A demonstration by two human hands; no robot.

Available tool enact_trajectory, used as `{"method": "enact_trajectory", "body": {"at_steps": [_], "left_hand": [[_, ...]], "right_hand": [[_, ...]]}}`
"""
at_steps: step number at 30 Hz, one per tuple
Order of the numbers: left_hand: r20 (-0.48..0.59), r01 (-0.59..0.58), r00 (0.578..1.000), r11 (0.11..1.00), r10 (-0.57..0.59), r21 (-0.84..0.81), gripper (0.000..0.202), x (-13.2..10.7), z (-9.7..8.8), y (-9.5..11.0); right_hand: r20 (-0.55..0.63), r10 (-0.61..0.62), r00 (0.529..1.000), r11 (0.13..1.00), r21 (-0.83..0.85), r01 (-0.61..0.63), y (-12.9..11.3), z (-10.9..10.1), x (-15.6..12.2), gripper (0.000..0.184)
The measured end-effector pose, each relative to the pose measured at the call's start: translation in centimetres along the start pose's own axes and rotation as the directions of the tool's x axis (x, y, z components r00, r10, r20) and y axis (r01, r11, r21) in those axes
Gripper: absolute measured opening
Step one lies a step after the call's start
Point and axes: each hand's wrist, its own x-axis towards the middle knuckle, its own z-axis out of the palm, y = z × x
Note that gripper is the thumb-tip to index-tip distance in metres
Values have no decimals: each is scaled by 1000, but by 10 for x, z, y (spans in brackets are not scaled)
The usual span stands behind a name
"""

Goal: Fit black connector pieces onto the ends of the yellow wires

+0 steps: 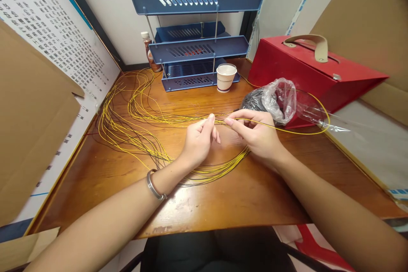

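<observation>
Above the middle of the table, my right hand [258,134] pinches a thin yellow wire [296,133] between thumb and fingers. That wire loops out to the right and curves back over a plastic bag. My left hand [198,139] is just left of it, thumb pressed to the curled fingers; whatever lies in that pinch is too small to make out. A large bundle of yellow and dark wires [228,168] sweeps from the left of the table, passing behind and beneath both hands. Just beyond my right hand sits the clear plastic bag [280,97] with dark contents.
A blue tiered rack [197,49] stands at the back, with a paper cup [226,78] before it and a bottle [149,53] at its left. To the right is a red box [318,66] with a handle. Cardboard [32,123] flanks the wooden table [236,208] on the left.
</observation>
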Motion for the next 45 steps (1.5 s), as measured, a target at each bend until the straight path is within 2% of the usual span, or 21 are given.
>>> {"method": "enact_trajectory", "body": {"at_steps": [4, 9, 14, 17, 20, 22, 23, 25, 27, 29, 31, 34, 36, 38, 39, 40, 42, 45], "left_hand": [[-23, -17, 1000, 1000, 16, -19, 51, -1, -1, 2], [26, -94, 995, 996, 93, 9, 33, -4, -1, 3], [13, -81, 997, 997, 80, 8, 35, -5, 0, 2], [-17, -107, 994, 992, 109, 69, 44, -6, 0, 9], [-93, -131, 985, 979, 146, 154, 52, 4, 1, 23], [-57, -164, 983, 973, 175, 163, 44, 21, 6, 36], [23, -184, 983, 962, 183, 200, 39, 33, 11, 43], [206, -281, 953, 905, 223, 320, 27, 62, 25, 52], [372, -383, 897, 837, 237, 391, 12, 93, 44, 55], [528, -467, 825, 771, 203, 433, 12, 121, 66, 51], [628, -517, 766, 716, 142, 469, 16, 140, 86, 45], [662, -548, 747, 623, 64, 558, 20, 153, 107, 38], [632, -542, 774, 552, 33, 634, 22, 154, 113, 39], [616, -551, 788, 436, -10, 712, 17, 153, 115, 43], [624, -572, 781, 359, -37, 738, 10, 152, 115, 45], [650, -611, 757, 276, -70, 742, 4, 150, 115, 49], [692, -679, 713, 139, -114, 721, 22, 147, 117, 55], [710, -709, 689, 72, -146, 702, 36, 144, 121, 59]], "right_hand": [[1, -3, 1000, 1000, -2, 3, -1, 0, 1, 21], [29, 4, 1000, 1000, 15, -4, -2, 1, 0, 20], [54, 29, 998, 999, 14, -30, -4, 3, -1, 24], [72, 49, 996, 997, 59, -53, -3, 3, 1, 26], [66, 100, 993, 980, 164, -109, 3, 2, 3, 29], [51, 121, 991, 973, 193, -128, 8, 4, 3, 27], [50, 108, 993, 976, 186, -115, 12, 5, 3, 26], [54, 54, 997, 988, 144, -61, 17, 8, 2, 22], [101, 25, 995, 997, 73, -33, 21, 11, 1, 19], [146, 27, 989, 1000, 3, -28, 23, 13, 0, 15], [192, 18, 981, 998, -66, -6, 22, 13, 0, 12], [288, -38, 957, 990, -119, 75, 19, 10, 0, 11], [331, -62, 942, 985, -134, 112, 17, 8, 1, 11], [354, -65, 933, 981, -148, 124, 16, 7, 1, 12], [363, -65, 930, 979, -155, 129, 16, 7, 1, 12], [369, -70, 927, 978, -159, 138, 16, 7, 1, 12], [378, -94, 921, 972, -164, 166, 17, 7, 1, 12], [383, -122, 916, 959, -193, 208, 20, 6, 1, 14]]}}
